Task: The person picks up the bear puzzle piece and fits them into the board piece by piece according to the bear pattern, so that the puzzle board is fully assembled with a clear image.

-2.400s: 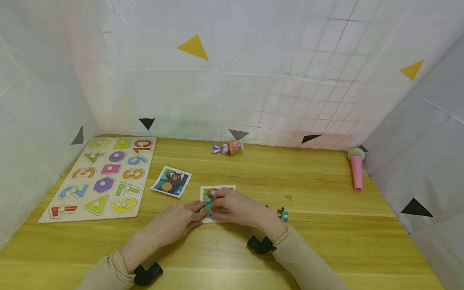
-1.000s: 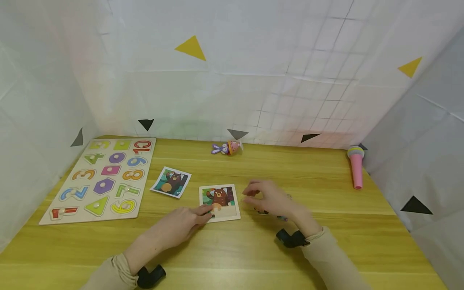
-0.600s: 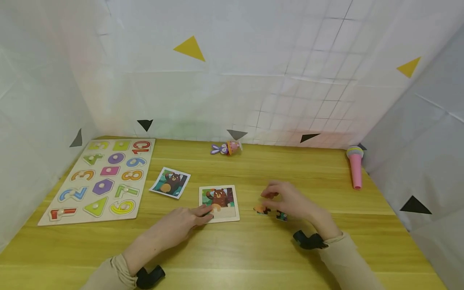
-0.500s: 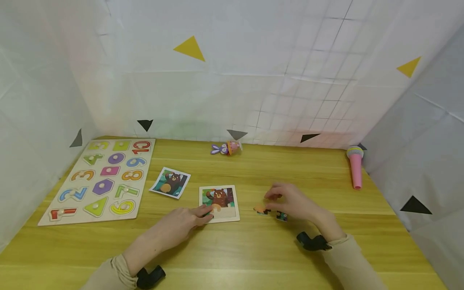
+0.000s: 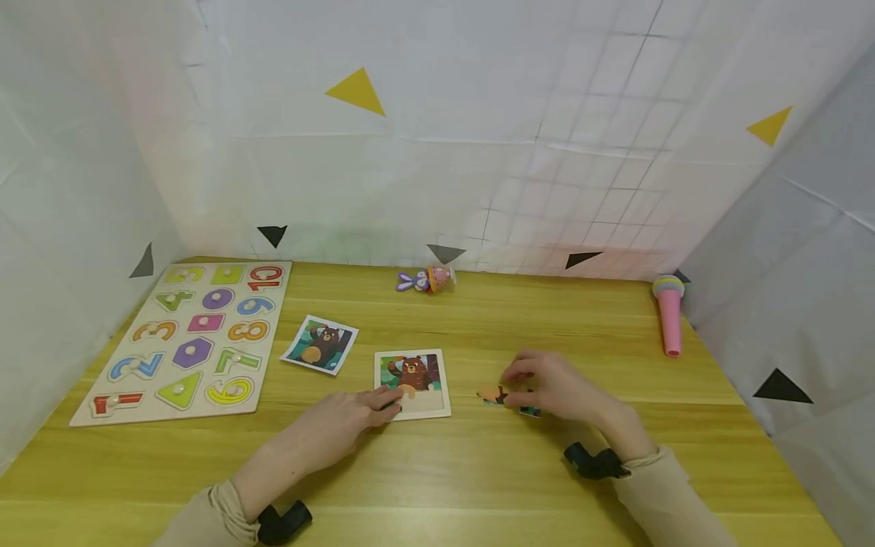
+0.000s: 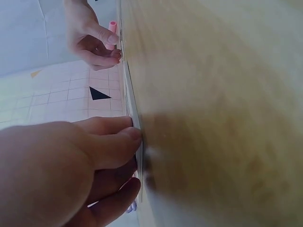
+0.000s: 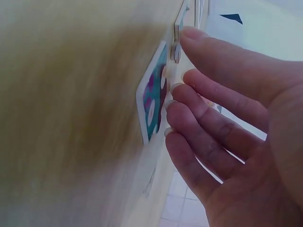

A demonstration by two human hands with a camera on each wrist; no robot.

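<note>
A small bear jigsaw in a pale frame [image 5: 432, 414] lies mid-table, its lower part showing bare tray. My left hand [image 5: 349, 416] holds its near left corner; in the left wrist view the thumb [image 6: 130, 135] lies along the frame's edge. To the right, my right hand [image 5: 557, 386] is low over two loose puzzle pieces, thumb and forefinger apart. One piece [image 5: 490, 394] shows orange and brown, just left of the thumb. The other, a teal and purple piece [image 7: 150, 101], sits flat by the fingertips and is partly hidden under the hand in the head view.
A bear picture card [image 5: 320, 345] lies left of the jigsaw. Further left is a number-and-shape peg board [image 5: 265, 365]. A rabbit toy [image 5: 429, 280] lies near the back wall, a pink toy microphone [image 5: 671, 323] at the far right. White sheets enclose the table.
My right hand has left the jigsaw, moving right to the loose pieces, then lowered slightly with its thumb nearer the orange-brown piece. My left hand stays at the frame's corner.
</note>
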